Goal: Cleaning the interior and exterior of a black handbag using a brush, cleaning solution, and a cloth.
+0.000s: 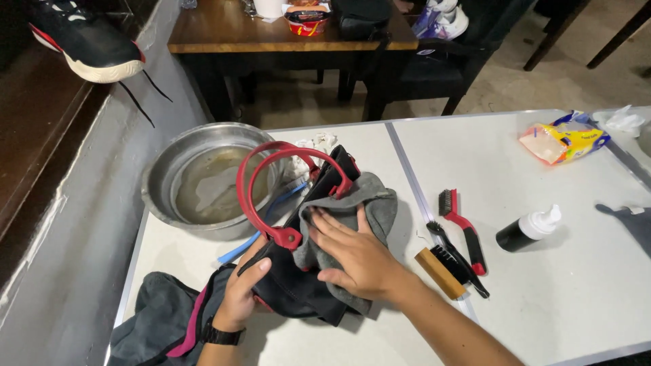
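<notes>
Your right hand presses its spread fingers flat on one grey cloth over one black bag; your left hand clamps the bag's near edge. Beside the bag: two red handles, one metal basin, three brushes, one bottle on the worktop.

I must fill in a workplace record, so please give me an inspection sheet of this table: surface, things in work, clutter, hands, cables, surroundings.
Surface: white table, two panels joined by a seam.
Things in work: black handbag with red handles; grey cloth lies on it.
Clutter: metal basin with murky water; red brush, black brush, wooden-backed brush; black bottle with white cap; yellow packet; dark garment.
Hands: left hand grasps the bag's side; right hand presses flat on the cloth.
Cables: nothing seen.
Surroundings: sneaker on a ledge; wooden table behind.
</notes>
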